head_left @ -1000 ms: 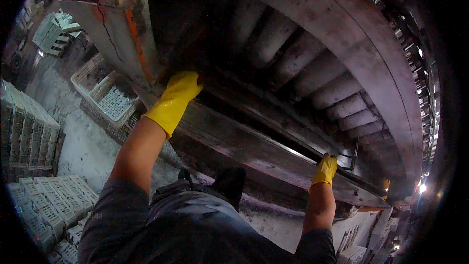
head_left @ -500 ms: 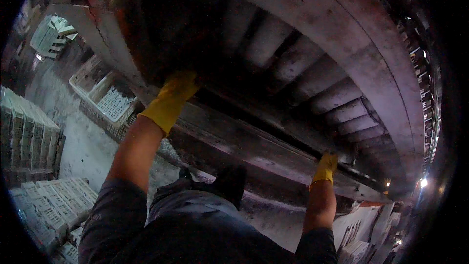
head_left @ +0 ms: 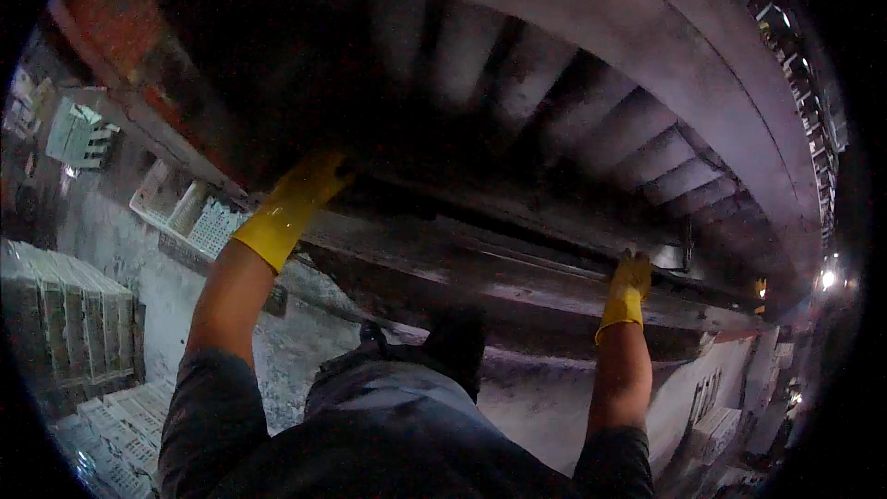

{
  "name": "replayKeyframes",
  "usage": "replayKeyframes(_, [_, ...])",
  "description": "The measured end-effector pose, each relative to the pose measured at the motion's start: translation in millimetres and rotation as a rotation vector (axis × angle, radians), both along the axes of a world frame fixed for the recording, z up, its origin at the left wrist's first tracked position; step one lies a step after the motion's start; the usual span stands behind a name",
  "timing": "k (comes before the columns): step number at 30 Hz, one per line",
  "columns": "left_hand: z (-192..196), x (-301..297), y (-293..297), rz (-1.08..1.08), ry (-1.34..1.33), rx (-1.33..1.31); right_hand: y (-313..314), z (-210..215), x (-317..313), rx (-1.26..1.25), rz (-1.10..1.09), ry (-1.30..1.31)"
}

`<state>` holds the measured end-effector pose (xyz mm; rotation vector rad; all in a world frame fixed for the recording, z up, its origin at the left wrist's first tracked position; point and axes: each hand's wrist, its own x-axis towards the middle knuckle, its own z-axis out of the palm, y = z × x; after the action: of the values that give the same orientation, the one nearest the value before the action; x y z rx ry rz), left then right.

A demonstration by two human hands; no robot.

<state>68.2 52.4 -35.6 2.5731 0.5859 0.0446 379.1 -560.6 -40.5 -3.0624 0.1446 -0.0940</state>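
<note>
My left hand, in a yellow glove, reaches over the near edge of a large trough-like metal frame. Its fingers curl into deep shadow, and what they hold is hidden. Farther right my right hand, gloved in yellow too, is closed at the same long ledge, fingertips bent over the top. A dark, narrow strip runs along the ledge between both hands. Beyond it, a row of pale, thick slats or rollers lies under a broad curved rim. A small metal bracket stands just past my right hand.
White plastic crates sit on the floor at left, with a pale green crate farther off. Stacked crates rise at the lower left. A reddish post borders the frame. A bright lamp shines at far right.
The whole view has turned, so the frame lies flatter across the picture and the slats sit farther left. Both hands stay at about the same places along the ledge.
</note>
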Motion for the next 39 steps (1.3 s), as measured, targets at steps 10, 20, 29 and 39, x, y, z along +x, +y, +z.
replayKeyframes(10, [8,43,-18,0.098,0.230,0.080,-2,31,-22,0.201,-0.189,-0.127])
replayKeyframes(20, [-61,116,21,0.055,0.385,0.215,3,27,-16,0.192,-0.255,-0.112])
replayKeyframes(29, [-84,186,-2,-0.046,0.343,0.072,-3,24,-24,0.184,-0.253,-0.165])
replayKeyframes(39, [-146,214,2,0.094,0.367,0.200,-12,10,-23,0.283,-0.234,-0.179])
